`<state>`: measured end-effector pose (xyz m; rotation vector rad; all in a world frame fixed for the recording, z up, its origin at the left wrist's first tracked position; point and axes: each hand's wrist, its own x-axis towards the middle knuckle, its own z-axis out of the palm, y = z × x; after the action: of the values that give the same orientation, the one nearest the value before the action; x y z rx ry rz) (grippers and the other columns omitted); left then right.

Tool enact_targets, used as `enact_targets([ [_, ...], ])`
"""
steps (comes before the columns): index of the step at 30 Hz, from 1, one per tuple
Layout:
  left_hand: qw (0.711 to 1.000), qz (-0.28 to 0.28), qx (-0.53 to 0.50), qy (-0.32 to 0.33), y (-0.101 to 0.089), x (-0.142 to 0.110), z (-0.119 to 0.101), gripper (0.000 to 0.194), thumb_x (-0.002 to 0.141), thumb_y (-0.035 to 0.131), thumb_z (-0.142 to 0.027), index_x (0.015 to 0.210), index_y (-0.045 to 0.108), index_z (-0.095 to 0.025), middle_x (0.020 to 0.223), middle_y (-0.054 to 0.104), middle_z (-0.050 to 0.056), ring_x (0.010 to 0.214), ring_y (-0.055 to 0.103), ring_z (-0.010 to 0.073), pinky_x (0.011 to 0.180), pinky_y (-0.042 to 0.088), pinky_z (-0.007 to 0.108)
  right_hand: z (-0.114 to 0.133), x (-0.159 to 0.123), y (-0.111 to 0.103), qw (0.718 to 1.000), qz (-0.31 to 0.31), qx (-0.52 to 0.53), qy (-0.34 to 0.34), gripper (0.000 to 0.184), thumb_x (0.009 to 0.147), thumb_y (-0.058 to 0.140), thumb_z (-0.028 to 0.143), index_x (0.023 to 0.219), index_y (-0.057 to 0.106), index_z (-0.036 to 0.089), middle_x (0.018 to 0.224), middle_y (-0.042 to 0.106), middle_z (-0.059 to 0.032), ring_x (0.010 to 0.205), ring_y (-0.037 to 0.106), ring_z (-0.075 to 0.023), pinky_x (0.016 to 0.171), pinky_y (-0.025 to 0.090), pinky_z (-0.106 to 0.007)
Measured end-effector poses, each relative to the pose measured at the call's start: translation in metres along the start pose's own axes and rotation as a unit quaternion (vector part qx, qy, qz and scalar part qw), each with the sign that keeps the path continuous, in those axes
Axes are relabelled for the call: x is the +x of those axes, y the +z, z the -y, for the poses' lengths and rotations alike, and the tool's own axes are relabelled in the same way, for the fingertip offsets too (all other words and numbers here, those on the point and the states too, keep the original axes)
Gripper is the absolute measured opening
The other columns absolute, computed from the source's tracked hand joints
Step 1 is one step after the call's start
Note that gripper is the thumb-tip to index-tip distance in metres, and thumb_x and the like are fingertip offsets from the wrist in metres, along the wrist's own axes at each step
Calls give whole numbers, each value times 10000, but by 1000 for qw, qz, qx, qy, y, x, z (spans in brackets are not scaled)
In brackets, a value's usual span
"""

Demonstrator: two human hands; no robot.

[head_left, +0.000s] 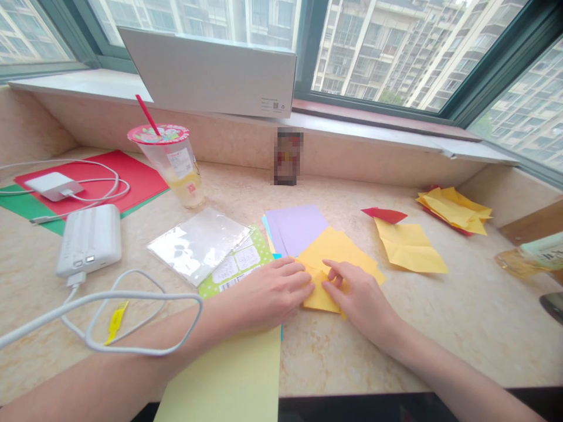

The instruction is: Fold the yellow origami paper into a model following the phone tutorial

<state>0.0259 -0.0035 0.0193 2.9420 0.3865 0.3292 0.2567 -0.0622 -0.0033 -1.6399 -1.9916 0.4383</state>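
Note:
Yellow folding paper (pixel 321 299) lies between my hands, its lower edge near the middle of the counter. My left hand (pixel 281 287) comes from the left, its fingers close together and bent over the paper's left edge; its thumb is hidden. On the right side of that paper, my right hand (pixel 358 290) has thumb and index finger close together at a fold, the other fingers curled. More yellow sheets (pixel 338 243) lie just behind the fingers, overlapping a purple paper stack (pixel 294 225). A pale yellow sheet (pixel 229 375) sticks out beneath my left forearm, past the counter's front edge.
A plastic cup (pixel 171 170) with a red straw stands behind a clear sleeve (pixel 197 243). A white power bank (pixel 90 240) and its looping cable (pixel 145 296) are at left. Creased yellow paper (pixel 411 249), a red folded piece (pixel 385 215) and a bottle (pixel 534 255) are at right.

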Motion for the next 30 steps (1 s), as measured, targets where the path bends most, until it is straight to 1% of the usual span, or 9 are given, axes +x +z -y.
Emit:
enact_targets([
  [2, 1000, -5, -18, 16, 1, 0, -1, 188, 984, 485, -105, 1107, 611, -172, 1030, 664, 96, 1020, 607, 252, 963, 454, 380, -3, -4, 2, 1000, -7, 9, -6, 263, 915, 619, 181, 1172, 670, 199, 924, 745, -58, 849, 695, -231, 816, 555, -401],
  [4, 999, -19, -38, 13, 4, -1, -1, 221, 986, 493, -100, 1157, 602, -189, 1080, 672, 96, 1066, 614, 246, 983, 451, 372, -5, -9, 2, 999, -14, 12, -36, 207, 936, 613, 204, 1126, 694, 204, 983, 758, -74, 902, 701, -238, 842, 554, -399],
  [9, 998, -32, -53, 12, 8, -2, 1, 277, 987, 496, -105, 1244, 576, -167, 1270, 650, 124, 1179, 600, 252, 1021, 461, 390, 0, -20, -4, 986, 0, -26, -167, 241, 1007, 537, 204, 1200, 681, 201, 1129, 764, -78, 988, 688, -233, 893, 498, -416],
  [11, 998, -37, -53, 20, 6, -2, 2, 264, 980, 488, -102, 1216, 594, -153, 1253, 661, 132, 1182, 603, 256, 1015, 470, 391, 5, -23, -8, 978, 14, -64, -198, 249, 1016, 524, 187, 1211, 679, 197, 1156, 766, -64, 1003, 676, -237, 918, 452, -438],
  [14, 996, -53, -57, 43, 1, -3, 4, 176, 971, 523, -146, 1101, 639, -166, 1126, 700, 114, 1116, 631, 249, 997, 475, 388, 10, -28, -13, 970, 35, -105, -216, 278, 1024, 489, 165, 1240, 662, 186, 1235, 741, -59, 1082, 651, -249, 959, 384, -457],
  [17, 995, -60, -46, 67, -2, -3, 6, 82, 975, 577, -210, 984, 654, -183, 1031, 711, 87, 1045, 640, 232, 987, 466, 381, 13, -31, -17, 966, 63, -126, -217, 329, 1023, 464, 163, 1317, 611, 163, 1322, 694, -79, 1197, 599, -265, 1000, 345, -464],
  [22, 995, -65, 2, 77, 4, 4, 7, 131, 1003, 564, -194, 893, 634, -177, 900, 695, 55, 930, 626, 197, 883, 471, 334, 14, -34, -21, 966, 105, -120, -204, 399, 1010, 460, 164, 1401, 538, 151, 1391, 638, -98, 1215, 559, -289, 993, 386, -477],
  [26, 996, -69, 48, 13, 13, 13, 3, 203, 1023, 513, -175, 836, 590, -155, 838, 646, 43, 809, 595, 177, 763, 466, 304, 17, -33, -22, 975, 132, -58, -167, 464, 989, 444, 117, 1447, 489, 171, 1329, 658, -111, 1131, 578, -275, 964, 464, -460],
  [30, 990, -77, 111, -40, 18, 19, -1, 222, 1028, 498, -206, 815, 550, -170, 800, 596, 32, 733, 553, 186, 664, 426, 313, 14, -29, -18, 987, 122, 31, -103, 365, 1003, 459, 142, 1337, 579, 226, 1147, 716, -74, 1025, 632, -231, 902, 530, -403],
])
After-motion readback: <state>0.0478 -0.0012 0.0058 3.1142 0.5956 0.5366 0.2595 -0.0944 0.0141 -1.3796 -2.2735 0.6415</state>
